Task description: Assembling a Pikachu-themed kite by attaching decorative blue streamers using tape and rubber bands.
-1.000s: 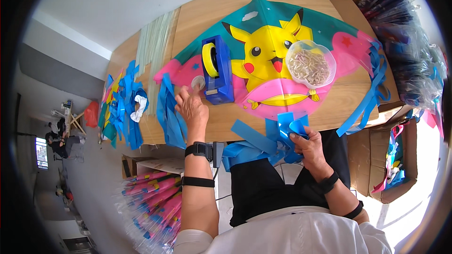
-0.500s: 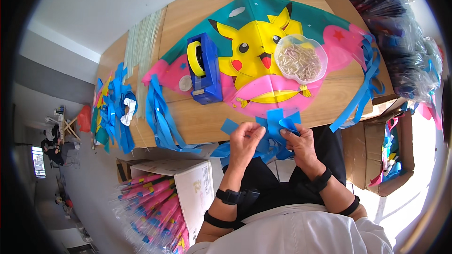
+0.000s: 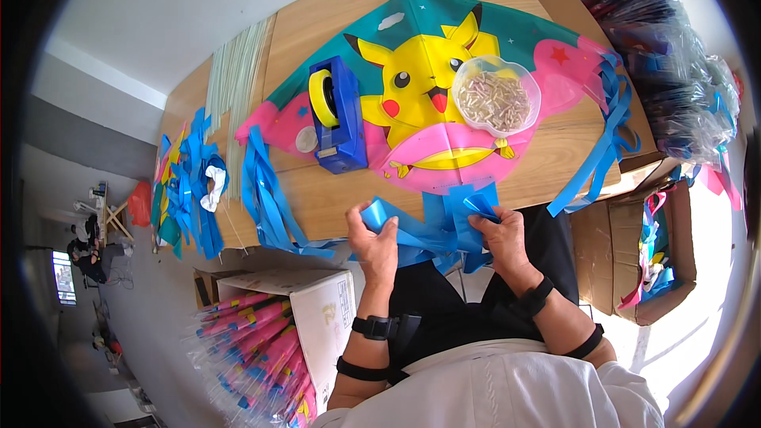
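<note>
At the table's near edge, my left hand (image 3: 374, 244) is closed on the end of a blue plastic ribbon (image 3: 408, 231), which stretches toward the right. My right hand (image 3: 506, 242) pinches another blue ribbon end (image 3: 479, 204) between thumb and fingers. Between the hands, more blue strips hang over the edge below a kite sheet (image 3: 428, 20). The sheet lies spread out, teal and pink with a yellow cartoon animal. On it stand a blue tape dispenser (image 3: 342, 123) with a yellow roll and a clear scalloped bowl (image 3: 526, 79) of small clear tubes.
Blue ribbon bundles (image 3: 269, 198) hang at the left, and another ribbon bunch (image 3: 606, 131) at the right. Thin pale rods (image 3: 236, 71) lie on the table (image 3: 313, 20). Below stand a white carton (image 3: 329, 309) beside packed kites (image 3: 254, 349) and an open cardboard box (image 3: 622, 254).
My left hand has moved left, drawing a blue ribbon out sideways. My right hand stays near its place, still pinching a ribbon end. The view has shifted slightly.
</note>
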Motion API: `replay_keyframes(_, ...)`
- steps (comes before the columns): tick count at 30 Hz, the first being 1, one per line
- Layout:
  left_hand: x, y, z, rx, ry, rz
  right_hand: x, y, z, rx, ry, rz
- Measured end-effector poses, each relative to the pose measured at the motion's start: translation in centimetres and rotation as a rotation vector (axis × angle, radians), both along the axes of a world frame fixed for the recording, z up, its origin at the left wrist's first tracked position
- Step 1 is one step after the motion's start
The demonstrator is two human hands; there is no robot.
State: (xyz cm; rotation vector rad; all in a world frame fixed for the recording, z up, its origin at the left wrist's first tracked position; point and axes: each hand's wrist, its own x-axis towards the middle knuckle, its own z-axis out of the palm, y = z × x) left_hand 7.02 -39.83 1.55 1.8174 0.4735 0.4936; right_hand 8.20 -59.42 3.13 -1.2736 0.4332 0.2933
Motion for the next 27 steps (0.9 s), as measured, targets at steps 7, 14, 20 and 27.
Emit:
replay_keyframes(7, 1.2, 0.1, 2.9, 0.75, -0.254, -0.44, 0.8, 1.1, -3.2, -0.178, -0.172, -0.002)
replay_keyframes(14, -0.2, -4.7, 0.7, 0.856, -0.042, -0.687, 1.2, 2.2, -3.4, -0.415, -0.267, -0.039)
replay_keyframes(20, -0.2, -4.5, 0.0, 0.91, 0.036, -0.704, 0.7, 1.5, -1.3, -0.613, -0.257, 0.126)
replay_keyframes(27, -0.3, -4.8, -0.2, 0.919, 0.024, -0.676, -0.1, 0.7, -2.2, -0.644, -0.383, 0.156)
